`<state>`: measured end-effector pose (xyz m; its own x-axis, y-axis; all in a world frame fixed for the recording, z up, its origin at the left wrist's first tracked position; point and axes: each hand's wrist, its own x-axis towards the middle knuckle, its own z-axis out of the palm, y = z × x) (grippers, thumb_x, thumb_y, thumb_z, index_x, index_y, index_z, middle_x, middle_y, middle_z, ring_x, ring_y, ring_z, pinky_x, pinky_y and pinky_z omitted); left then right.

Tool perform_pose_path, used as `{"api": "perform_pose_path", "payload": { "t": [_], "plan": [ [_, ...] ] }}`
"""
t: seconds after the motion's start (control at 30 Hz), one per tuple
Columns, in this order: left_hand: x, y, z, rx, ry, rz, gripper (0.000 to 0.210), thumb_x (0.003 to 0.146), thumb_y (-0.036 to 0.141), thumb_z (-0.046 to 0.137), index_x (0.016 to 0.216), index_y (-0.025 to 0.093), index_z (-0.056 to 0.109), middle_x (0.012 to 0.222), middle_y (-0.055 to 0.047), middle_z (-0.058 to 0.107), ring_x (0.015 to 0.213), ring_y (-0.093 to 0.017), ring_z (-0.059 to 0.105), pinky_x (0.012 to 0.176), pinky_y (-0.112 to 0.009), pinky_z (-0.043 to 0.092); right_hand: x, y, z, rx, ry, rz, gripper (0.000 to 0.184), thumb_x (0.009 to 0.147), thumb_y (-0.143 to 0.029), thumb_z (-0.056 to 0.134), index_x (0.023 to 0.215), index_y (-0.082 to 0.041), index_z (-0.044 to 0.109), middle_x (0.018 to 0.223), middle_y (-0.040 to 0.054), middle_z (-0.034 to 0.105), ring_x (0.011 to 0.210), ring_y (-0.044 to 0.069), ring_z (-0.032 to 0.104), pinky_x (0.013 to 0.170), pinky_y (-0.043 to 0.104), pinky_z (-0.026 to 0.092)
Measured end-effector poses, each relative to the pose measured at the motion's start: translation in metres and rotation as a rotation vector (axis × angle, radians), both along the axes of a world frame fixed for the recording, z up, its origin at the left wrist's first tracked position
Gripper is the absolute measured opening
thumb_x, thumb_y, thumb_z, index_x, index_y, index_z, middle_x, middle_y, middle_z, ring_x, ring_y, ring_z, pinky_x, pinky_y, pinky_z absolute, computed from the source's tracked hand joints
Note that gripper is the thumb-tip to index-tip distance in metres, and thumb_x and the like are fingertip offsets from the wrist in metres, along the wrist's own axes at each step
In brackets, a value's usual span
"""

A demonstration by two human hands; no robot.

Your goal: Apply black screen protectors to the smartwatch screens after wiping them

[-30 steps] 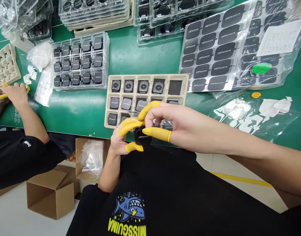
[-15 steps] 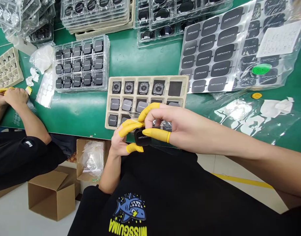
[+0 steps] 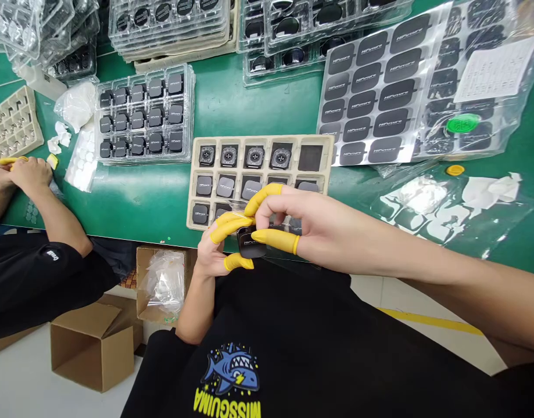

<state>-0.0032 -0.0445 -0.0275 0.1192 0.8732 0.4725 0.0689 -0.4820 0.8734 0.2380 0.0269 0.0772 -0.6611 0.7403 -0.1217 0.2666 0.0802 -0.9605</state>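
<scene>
A black square smartwatch body (image 3: 253, 251) with "HiFuture" lettering on its face is held in front of my chest. My left hand (image 3: 217, 241), with yellow finger cots, grips it from the left side. Across its upper right edge, my right hand (image 3: 288, 217) has its yellow-covered thumb and index finger closed, and the thumb overlaps the face. A bit of clear film shows by the fingertips; which hand holds it is unclear. Just behind is a beige tray (image 3: 260, 141) of watch bodies, some back side up in the far row, others showing labelled faces. My right hand hides part of the near rows.
A clear tray of watch bodies (image 3: 189, 116) stands at the back left. Sheets of HiFuture labels (image 3: 361, 104) lie at the right, beside a plastic bag (image 3: 488, 217). Stacked clear trays (image 3: 171, 38) line the back. A co-worker's hands (image 3: 29, 174) are at far left.
My right hand has shifted very slightly left on the watch body, and a little more of the face's lower right part shows. My left hand keeps its grip.
</scene>
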Motion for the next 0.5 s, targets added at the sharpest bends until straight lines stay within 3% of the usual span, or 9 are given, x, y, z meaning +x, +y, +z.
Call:
{"api": "perform_pose_path", "payload": {
  "t": [0.23,0.37,0.5],
  "plan": [
    [0.0,0.0,0.0,-0.048,-0.059,-0.045,0.071,0.088,0.066,0.09,0.149,0.03,0.077,0.125,-0.011,0.084,0.115,-0.03,0.081,0.1,-0.046,0.069,0.0,-0.004,-0.001,0.111,-0.043,-0.032,0.009,0.106,-0.035,0.065,0.109,-0.027,0.067,0.111,0.0077,0.074,0.094,0.026,0.065,0.079,0.039,0.051],
    [0.001,0.0,0.001,-0.075,-0.093,-0.023,0.071,0.086,0.068,0.09,0.144,0.029,0.08,0.117,-0.011,0.084,0.105,-0.029,0.081,0.093,-0.045,0.069,0.003,-0.013,-0.002,0.252,-0.077,-0.097,0.022,0.106,-0.042,0.07,0.122,-0.027,0.066,0.116,0.0121,0.074,0.102,0.032,0.068,0.081,0.042,0.052],
    [0.003,-0.003,-0.003,-0.088,-0.096,0.018,0.071,0.083,0.067,0.094,0.141,0.028,0.082,0.115,-0.01,0.083,0.102,-0.027,0.079,0.09,-0.042,0.068,0.001,-0.019,-0.006,0.287,-0.125,-0.083,0.037,0.101,-0.054,0.08,0.12,-0.025,0.066,0.107,0.0097,0.074,0.095,0.029,0.068,0.076,0.038,0.05]
  ]
}}
